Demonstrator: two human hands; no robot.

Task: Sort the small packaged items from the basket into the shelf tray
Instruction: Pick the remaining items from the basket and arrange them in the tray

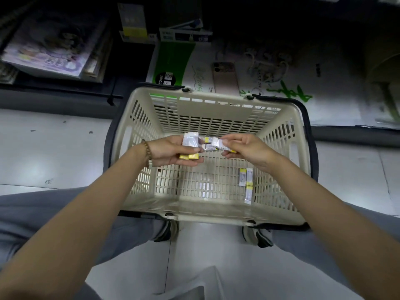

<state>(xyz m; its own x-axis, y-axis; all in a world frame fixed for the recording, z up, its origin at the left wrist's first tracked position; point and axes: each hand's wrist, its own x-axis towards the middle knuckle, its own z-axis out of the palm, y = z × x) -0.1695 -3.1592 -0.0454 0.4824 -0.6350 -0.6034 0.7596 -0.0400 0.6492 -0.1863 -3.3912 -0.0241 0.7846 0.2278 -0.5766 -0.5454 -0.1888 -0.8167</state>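
Left hand [171, 151] grips a stack of small packets [190, 146]; right hand [244, 149] pinches one packet [218, 144] above the beige basket [138, 118].

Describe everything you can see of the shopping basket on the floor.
The shopping basket is cream plastic and rectangular, with slotted walls and floor. Its dark handles are folded down outside the rim. It stands upright on the pale floor, just ahead of the person's shoes. A few loose packets lie inside, by the right wall and near the far wall. Above it, the left hand holds a packet stack and the right hand pinches a single packet. Neither hand visibly touches the basket.
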